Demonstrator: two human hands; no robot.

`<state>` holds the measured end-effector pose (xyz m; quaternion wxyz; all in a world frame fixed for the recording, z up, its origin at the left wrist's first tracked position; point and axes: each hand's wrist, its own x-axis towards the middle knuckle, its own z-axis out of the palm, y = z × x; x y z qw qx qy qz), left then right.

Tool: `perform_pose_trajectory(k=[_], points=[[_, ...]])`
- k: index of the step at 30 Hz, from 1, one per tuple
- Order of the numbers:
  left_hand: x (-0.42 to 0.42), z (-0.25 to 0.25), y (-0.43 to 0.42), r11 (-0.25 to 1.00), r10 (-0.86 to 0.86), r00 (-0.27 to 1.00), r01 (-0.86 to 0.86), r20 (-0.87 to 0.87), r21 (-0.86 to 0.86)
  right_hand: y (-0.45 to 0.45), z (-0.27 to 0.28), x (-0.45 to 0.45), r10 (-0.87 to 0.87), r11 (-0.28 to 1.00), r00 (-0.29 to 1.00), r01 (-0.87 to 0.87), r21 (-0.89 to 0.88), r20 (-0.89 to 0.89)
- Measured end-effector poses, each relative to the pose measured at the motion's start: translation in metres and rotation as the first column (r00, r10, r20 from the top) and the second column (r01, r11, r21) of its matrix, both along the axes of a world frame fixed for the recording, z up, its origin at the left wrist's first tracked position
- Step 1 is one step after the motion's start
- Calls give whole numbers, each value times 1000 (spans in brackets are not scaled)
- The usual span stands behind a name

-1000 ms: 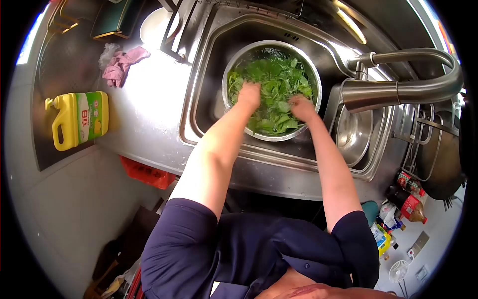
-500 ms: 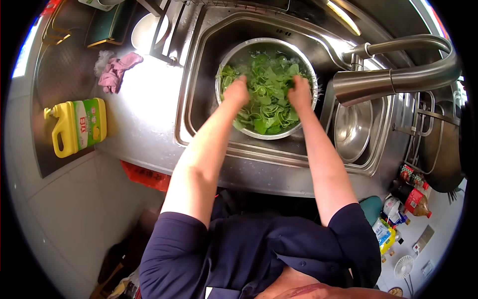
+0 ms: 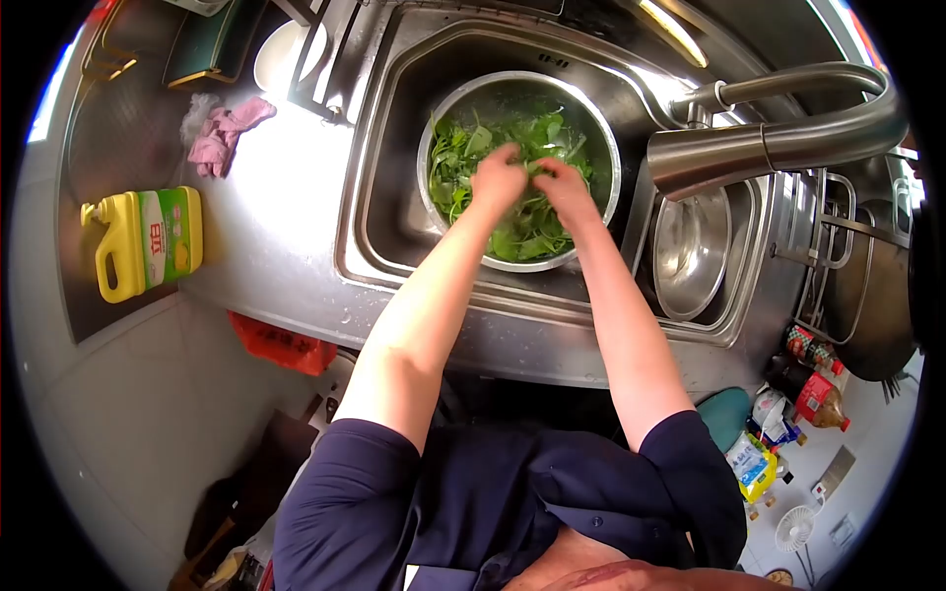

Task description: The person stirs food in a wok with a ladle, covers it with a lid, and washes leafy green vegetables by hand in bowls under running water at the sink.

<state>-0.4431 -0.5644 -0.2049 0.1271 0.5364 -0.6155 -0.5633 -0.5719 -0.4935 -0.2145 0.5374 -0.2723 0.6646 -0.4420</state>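
Green leafy vegetables (image 3: 532, 236) lie in water in a round metal bowl (image 3: 430, 202), which stands in the large sink basin (image 3: 389, 231). Over the middle of the bowl, my left hand (image 3: 500, 179) touches the leaves with its fingers bent inward. Close to its right, my right hand (image 3: 566, 192) is also among the leaves, its fingers curved toward the left hand. The fingertips of both hands are blurred and partly lost in the greens, so what they grip does not show clearly.
A steel faucet (image 3: 769, 153) reaches in from the right above a smaller basin with a metal bowl (image 3: 693, 251). On the left are a yellow jug (image 3: 148, 241), a pink cloth (image 3: 229, 133) and a white bowl (image 3: 291, 57). Bottles (image 3: 813, 394) stand at the lower right.
Both hands have come together over the middle of the bowl, after being apart near its left and right sides. The leaves have shifted, with more of them now at the left.
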Motion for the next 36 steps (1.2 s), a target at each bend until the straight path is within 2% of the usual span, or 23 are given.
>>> perform_pose_trajectory(k=[1, 2, 5, 7, 9, 11, 12, 15, 16, 17, 18, 19, 20, 22, 23, 25, 26, 27, 28, 29, 32, 34, 36], points=[[2, -6, -2, 964, 227, 919, -164, -323, 212, 1, 21, 1, -90, 994, 988, 97, -51, 123], [3, 18, -9, 735, 528, 755, -176, -389, 655, 1, 58, 6, -139, 981, 953, 170, -94, 269], [8, 45, 7, 585, 694, 565, -78, -447, 808, -4, 103, 38, -249, 930, 949, 290, -228, 192], [-2, 40, 21, 260, 911, 377, -214, -166, 941, -5, 89, 62, -171, 930, 913, 25, -368, -369], [-12, 36, 36, 701, 700, 161, 37, -696, 713, -8, 64, 53, -164, 885, 710, -201, -421, -685], [-17, 27, 28, 673, 668, 400, 35, -628, 739, -22, 42, 30, -195, 948, 586, -93, -304, -787], [-17, 22, 25, 656, 636, 516, 30, -574, 754, -28, 28, 9, -167, 949, 626, -106, -296, -761], [-12, 9, 12, 750, 515, 770, -191, -378, 633, -22, -10, -24, -116, 975, 406, -126, -181, -906], [-14, 9, 9, 820, 495, 811, -318, -311, 475, -17, -33, -26, -206, 971, 418, -23, -237, -885], [-16, -6, 12, 946, 325, 919, -312, -226, 90, -11, -50, -15, -136, 978, 377, -97, -185, -916], [-18, -33, 21, 933, 192, 979, -203, -67, -296, 2, -62, 4, -65, 978, 328, -169, -126, -942], [-17, -39, 27, 788, 121, 983, -11, 136, -615, 5, -60, 7, 77, 972, 337, -234, -4, -938], [-9, -46, 29, 866, 5, 967, 123, 255, -484, 8, -58, 10, 218, 946, 336, -302, 114, -916], [11, -64, -5, 820, -335, 843, 481, 420, -310, 9, -32, -9, 601, 786, 408, -455, 418, -687], [16, -71, -21, 748, -489, 732, 632, 474, -204, 21, -44, -25, 385, 897, 357, -363, 253, -851], [11, -4, -49, 972, -224, 720, 115, 657, 205, 10, -46, -45, 159, 987, 640, -110, 115, -752], [26, -84, -62, 837, -471, 632, 541, 615, 86, 5, -54, -44, 185, 969, 621, 14, 247, -762], [24, -94, -52, 963, -260, 881, 264, 396, 44, 5, -37, -22, -31, 999, 529, 52, -4, -848], [20, -97, -35, 996, 27, 989, -39, 148, 82, 11, -42, 0, 104, 990, 382, -131, 57, -918], [16, -96, -23, 928, 342, 936, -321, -87, 191, 14, -48, 12, 208, 943, 203, -300, 141, -957], [17, -85, -25, 898, 276, 951, -204, -136, 391, 13, -19, 5, 406, 823, 451, -559, 104, -795], [34, -70, -39, 873, 321, 938, -239, -133, 426, 5, -25, -30, 386, 918, 545, -308, 251, -744], [43, -102, -46, 729, 510, 808, -226, -293, 646, -5, -46, -43, 247, 952, 677, -36, 304, -693]])
